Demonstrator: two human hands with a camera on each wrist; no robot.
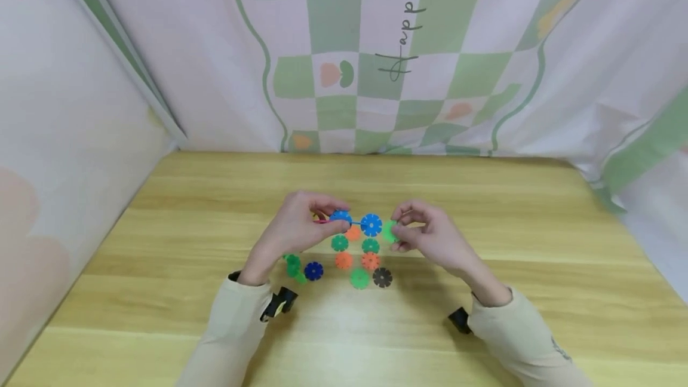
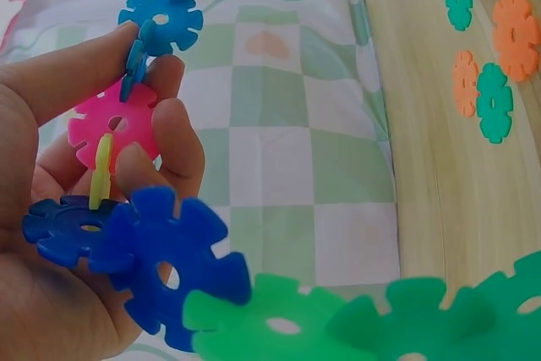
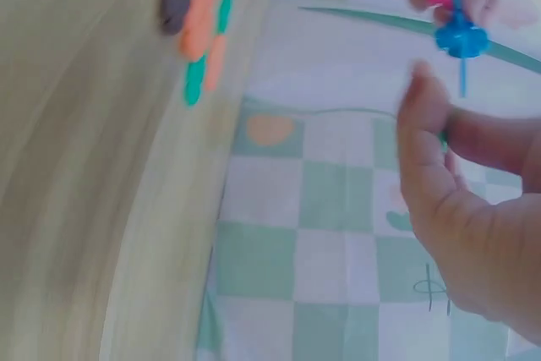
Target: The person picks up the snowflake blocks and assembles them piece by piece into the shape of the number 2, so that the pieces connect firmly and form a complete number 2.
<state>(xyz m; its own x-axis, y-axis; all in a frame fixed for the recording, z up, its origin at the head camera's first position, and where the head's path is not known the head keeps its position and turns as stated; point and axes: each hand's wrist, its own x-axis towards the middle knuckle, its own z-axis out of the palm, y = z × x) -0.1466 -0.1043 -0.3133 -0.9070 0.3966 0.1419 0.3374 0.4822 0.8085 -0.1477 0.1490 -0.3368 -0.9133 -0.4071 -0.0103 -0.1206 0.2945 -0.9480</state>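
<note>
My left hand grips a chain of interlocking notched plastic discs. In the left wrist view the fingers curl round a pink disc, with a yellow disc slotted into it. Light blue discs extend beyond the fingertips, toward the right hand. From the palm side the chain runs on through a dark blue disc into green discs. Across a small gap, my right hand pinches a light green notched disc between thumb and fingers. In the right wrist view this disc is mostly hidden.
Below the hands, more discs lie on the wooden table: orange, teal green, light green and black. A patterned curtain hangs behind the table's far edge, with a white cloth at the left.
</note>
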